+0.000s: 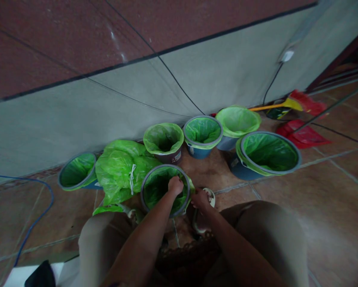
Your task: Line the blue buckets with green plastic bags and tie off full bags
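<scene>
Green liner (157,187) filled the nearest bucket (143,195) on the floor (316,191); the left hand (175,185) closed its grip on it inside, the right hand (200,198) gripped the rim's edge.

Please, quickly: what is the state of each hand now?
Left hand: closed, reaching inside the nearest grey bin lined with a green plastic bag.
Right hand: at that bin's outer rim; grip cannot be told.

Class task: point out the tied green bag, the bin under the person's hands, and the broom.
Tied green bag (119,167), head view: on its bulging front.
Bin (143,191), head view: on its grey rim, left side.
Broom (268,107), head view: on its yellow handle.
</scene>
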Motion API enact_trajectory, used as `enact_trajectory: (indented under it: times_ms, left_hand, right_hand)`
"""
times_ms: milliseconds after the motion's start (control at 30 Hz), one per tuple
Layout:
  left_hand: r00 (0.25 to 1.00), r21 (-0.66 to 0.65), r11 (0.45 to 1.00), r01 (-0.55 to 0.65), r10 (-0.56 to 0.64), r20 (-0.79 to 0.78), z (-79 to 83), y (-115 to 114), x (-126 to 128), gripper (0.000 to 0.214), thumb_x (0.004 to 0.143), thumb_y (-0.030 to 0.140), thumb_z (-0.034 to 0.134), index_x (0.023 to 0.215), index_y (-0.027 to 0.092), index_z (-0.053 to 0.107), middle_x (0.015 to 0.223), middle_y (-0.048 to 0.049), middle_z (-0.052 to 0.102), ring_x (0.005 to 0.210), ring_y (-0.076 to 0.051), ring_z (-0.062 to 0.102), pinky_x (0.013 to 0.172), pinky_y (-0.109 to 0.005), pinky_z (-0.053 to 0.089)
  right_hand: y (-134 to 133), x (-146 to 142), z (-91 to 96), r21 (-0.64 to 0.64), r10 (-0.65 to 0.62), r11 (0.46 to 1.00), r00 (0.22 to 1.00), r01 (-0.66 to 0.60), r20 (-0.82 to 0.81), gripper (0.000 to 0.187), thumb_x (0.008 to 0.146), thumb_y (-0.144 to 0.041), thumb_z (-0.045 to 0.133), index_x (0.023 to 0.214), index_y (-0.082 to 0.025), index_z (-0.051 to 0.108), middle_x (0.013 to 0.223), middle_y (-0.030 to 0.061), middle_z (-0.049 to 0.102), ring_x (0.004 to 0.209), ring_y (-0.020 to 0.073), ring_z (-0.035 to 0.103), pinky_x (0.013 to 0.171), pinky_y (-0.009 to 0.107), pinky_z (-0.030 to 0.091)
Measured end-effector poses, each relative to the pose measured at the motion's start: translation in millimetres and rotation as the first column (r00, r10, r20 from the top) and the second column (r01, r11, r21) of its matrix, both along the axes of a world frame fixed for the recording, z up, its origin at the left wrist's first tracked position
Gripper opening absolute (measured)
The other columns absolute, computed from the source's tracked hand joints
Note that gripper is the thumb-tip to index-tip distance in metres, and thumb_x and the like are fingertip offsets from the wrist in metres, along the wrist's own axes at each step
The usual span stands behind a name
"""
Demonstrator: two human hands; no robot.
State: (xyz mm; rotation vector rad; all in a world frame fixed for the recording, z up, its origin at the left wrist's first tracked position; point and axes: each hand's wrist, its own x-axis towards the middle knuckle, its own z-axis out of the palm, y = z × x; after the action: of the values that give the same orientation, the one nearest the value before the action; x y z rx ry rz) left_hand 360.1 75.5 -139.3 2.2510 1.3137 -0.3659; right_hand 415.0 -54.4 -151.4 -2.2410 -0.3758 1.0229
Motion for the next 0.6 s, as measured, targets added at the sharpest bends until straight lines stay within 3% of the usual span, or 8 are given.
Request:
enact_trajectory:
  times_ms: [167, 300, 400, 600]
  left_hand:
    - [1.0, 0.0, 1.0, -0.006, 0.006, -0.004, 4.0, 0, 1, 0.028, 0.09, 0.019, 0.044, 0.098, 0.013, 0.07, 0.105, -0.0132, 0.071, 0.102, -0.02, 0.065, 0.087, -0.026, 0.047]
    - [1.0, -0.004, 1.0, -0.019, 0.019, -0.003, 6.2, -2, 1, 0.03, 0.091, 0.018, 0.042, 0.101, 0.012, 0.069, 0.106, -0.0143, 0.071, 0.104, -0.021, 0.065, 0.086, -0.026, 0.047]
    - [1.0, -0.013, 1.0, -0.026, 0.026, -0.008, 5.6, -2, 0, 0.03, 0.091, 0.017, 0.041, 0.101, 0.011, 0.069, 0.106, -0.0141, 0.071, 0.103, -0.021, 0.066, 0.085, -0.025, 0.047]
    - [1.0, -0.021, 1.0, -0.008, 0.008, 0.0, 2.1, -2, 0, 0.029, 0.09, 0.018, 0.043, 0.101, 0.014, 0.07, 0.108, -0.0123, 0.071, 0.103, -0.021, 0.066, 0.085, -0.025, 0.048]
  right_hand:
    - [5, 10, 7.0, 0.003, -0.029, 1.0, 0.999, 0.029, 0.035, 0.027, 0.083, -0.028, 0.054, 0.089, -0.009, 0.074, 0.081, 0.0134, 0.073, 0.077, 0.0206, 0.068, 0.061, 0.022, 0.045]
    - [13, 12, 11.6, 0.075, -0.02, 0.997, 0.998, 0.015, 0.063, 0.035, 0.09, -0.031, 0.045, 0.102, -0.012, 0.072, 0.095, 0.0121, 0.073, 0.09, 0.0202, 0.067, 0.072, 0.022, 0.047]
    - [18, 7, 11.1, 0.123, 0.003, 0.992, 0.997, -0.013, 0.083, 0.038, 0.089, -0.035, 0.049, 0.112, -0.012, 0.068, 0.102, 0.0123, 0.072, 0.096, 0.0208, 0.067, 0.078, 0.023, 0.047]
    - [20, 4, 5.9, 0.055, 0.042, 0.997, 0.994, -0.048, 0.103, 0.038, 0.086, -0.031, 0.054, 0.114, -0.01, 0.067, 0.102, 0.0149, 0.072, 0.094, 0.0217, 0.067, 0.079, 0.024, 0.047]
